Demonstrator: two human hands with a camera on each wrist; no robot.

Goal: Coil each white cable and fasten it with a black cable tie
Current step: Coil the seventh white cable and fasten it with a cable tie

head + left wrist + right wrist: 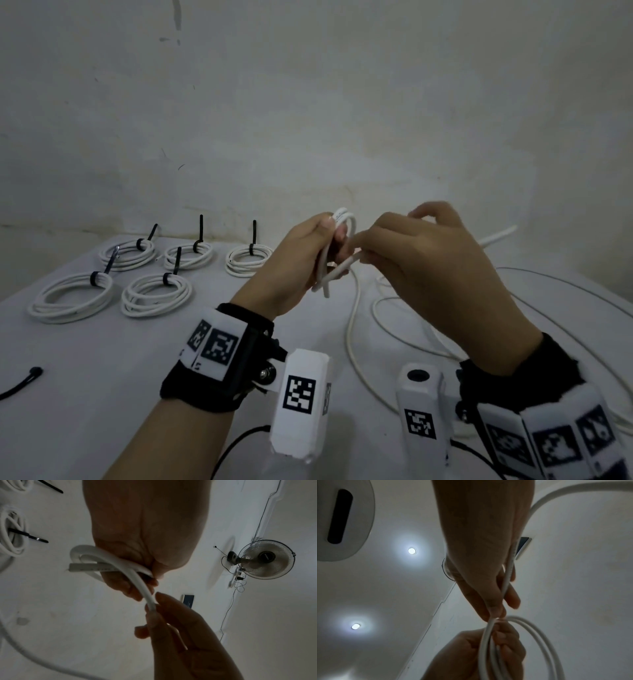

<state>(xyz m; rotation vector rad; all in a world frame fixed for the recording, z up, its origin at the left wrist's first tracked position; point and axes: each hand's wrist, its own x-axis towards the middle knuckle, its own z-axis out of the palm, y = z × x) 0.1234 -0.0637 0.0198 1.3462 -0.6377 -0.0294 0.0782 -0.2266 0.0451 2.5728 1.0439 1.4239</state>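
Above the surface (102, 359), we see the left hand (291, 263) gripping small white cable (346, 226) loops while the right hand (435, 274) pinches the strand beside them.

Loose white cable (349, 329) runs off right edge.

The cable (349, 267) held above the tabletop (113, 359) was plain white, with a line of fine grey print along its end in the left wrist view. The five coiled cables (156, 296) on the tabletop were the same white, each banded by a black cable tie (168, 278). The tabletop was a pale, unpatterned grey-white. A loose black tie (20, 383) lay at its left edge. Both wristbands (212, 373) were black, carrying white blocks (301, 401) printed with black-and-white square codes. The wall (308, 102) behind was a mottled grey-white with dark scuffs.
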